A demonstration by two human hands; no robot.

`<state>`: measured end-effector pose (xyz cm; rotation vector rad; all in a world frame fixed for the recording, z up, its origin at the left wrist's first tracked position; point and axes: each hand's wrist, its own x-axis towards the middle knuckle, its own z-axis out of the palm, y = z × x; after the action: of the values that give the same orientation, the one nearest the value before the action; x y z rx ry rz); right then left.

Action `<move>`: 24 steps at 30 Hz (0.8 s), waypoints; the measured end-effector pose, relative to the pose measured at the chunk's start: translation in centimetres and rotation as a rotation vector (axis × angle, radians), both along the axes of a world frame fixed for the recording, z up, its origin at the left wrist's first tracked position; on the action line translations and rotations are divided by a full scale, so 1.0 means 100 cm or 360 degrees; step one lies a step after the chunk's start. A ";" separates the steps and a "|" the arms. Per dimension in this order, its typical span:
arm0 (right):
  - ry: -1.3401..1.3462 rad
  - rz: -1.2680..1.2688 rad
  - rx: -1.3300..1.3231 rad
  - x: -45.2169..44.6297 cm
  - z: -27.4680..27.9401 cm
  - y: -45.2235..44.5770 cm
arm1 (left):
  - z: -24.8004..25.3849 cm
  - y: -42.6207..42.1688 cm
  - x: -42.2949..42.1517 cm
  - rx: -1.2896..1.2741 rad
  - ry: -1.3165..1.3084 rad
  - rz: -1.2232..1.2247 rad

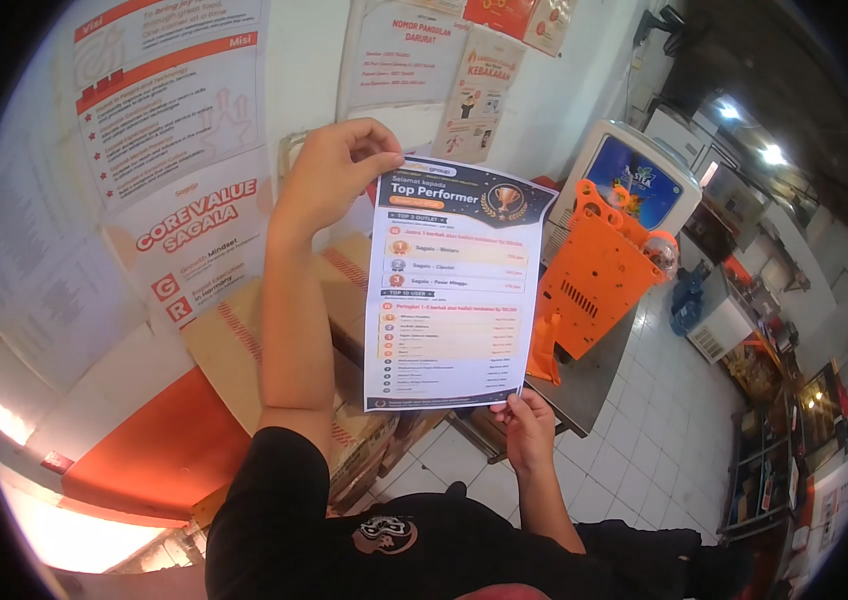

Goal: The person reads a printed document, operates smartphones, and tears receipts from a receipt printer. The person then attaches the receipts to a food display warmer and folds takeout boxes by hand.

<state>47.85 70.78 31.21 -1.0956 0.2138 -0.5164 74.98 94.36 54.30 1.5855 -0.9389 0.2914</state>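
Observation:
A printed sheet headed "Top Performer" is held up before me, its text facing me. The trophy picture is near its upper right corner. My left hand reaches up and pinches the sheet's upper left corner between thumb and fingers. Down at the bottom edge, toward the right corner, my right hand grips the paper with the thumb in front. The sheet covers part of the boxes and the table behind it.
Posters, including a "Core Value" poster, are on the wall at left. Cardboard boxes stand below. Right of the sheet, an orange machine stands on a dark table, with a drink dispenser behind. White floor tiles extend right toward shelves.

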 end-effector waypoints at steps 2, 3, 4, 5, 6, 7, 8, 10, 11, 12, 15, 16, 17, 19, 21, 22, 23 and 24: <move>-0.0002 0.0009 0.0003 -0.001 0.007 0.003 | 0.006 0.003 0.000 0.0006 -0.0018 -0.0008; -0.0006 0.0011 0.0012 -0.001 0.007 0.003 | 0.007 0.003 -0.001 0.0002 -0.0028 -0.0010; -0.0009 0.0013 0.0021 -0.002 0.007 0.003 | 0.008 0.003 -0.002 -0.0002 -0.0039 -0.0013; -0.0013 0.0015 0.0029 -0.002 0.007 0.002 | 0.009 0.004 -0.002 -0.0006 -0.0050 -0.0015; -0.0011 0.0005 0.0030 -0.002 0.007 0.003 | 0.009 0.004 -0.001 0.0013 -0.0058 -0.0012; -0.0010 -0.0004 0.0031 -0.002 0.007 0.003 | 0.009 0.006 0.001 0.0033 -0.0066 -0.0009; -0.0009 -0.0015 0.0034 -0.002 0.008 0.003 | 0.009 0.007 0.003 0.0053 -0.0074 -0.0006; -0.0006 -0.0021 0.0033 -0.001 0.006 0.003 | 0.010 0.010 0.002 0.0035 0.0012 -0.0043; -0.0004 -0.0025 0.0032 0.000 0.005 0.004 | 0.011 0.011 0.001 0.0027 0.0055 -0.0061; 0.0011 -0.0047 0.0026 0.001 0.007 0.005 | 0.011 0.014 0.002 -0.0001 0.0056 -0.0115; 0.0038 -0.0088 0.0020 0.005 0.011 0.009 | 0.010 0.020 0.005 -0.0074 0.0060 -0.0231; 0.0032 -0.0082 0.0023 0.004 0.011 0.008 | 0.012 0.021 0.003 -0.0091 0.0058 -0.0237; 0.0027 -0.0075 0.0026 0.005 0.010 0.007 | 0.011 0.021 0.004 -0.0109 0.0059 -0.0243; 0.0024 -0.0075 0.0028 0.005 0.011 0.008 | 0.010 0.020 0.006 -0.0097 0.0057 -0.0243; 0.0019 -0.0065 0.0027 0.004 0.010 0.008 | 0.009 0.019 0.005 -0.0090 0.0058 -0.0235; 0.0014 -0.0056 0.0026 0.004 0.010 0.008 | 0.009 0.019 0.004 -0.0089 0.0059 -0.0229; 0.0010 -0.0049 0.0024 0.004 0.009 0.008 | 0.010 0.018 0.003 -0.0088 0.0060 -0.0224; 0.0011 -0.0050 0.0027 0.004 0.009 0.008 | 0.010 0.018 0.002 -0.0087 0.0060 -0.0218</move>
<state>48.26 71.55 32.09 -1.0787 0.2410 -0.5380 75.20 96.16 55.27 1.4645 -0.9973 0.1892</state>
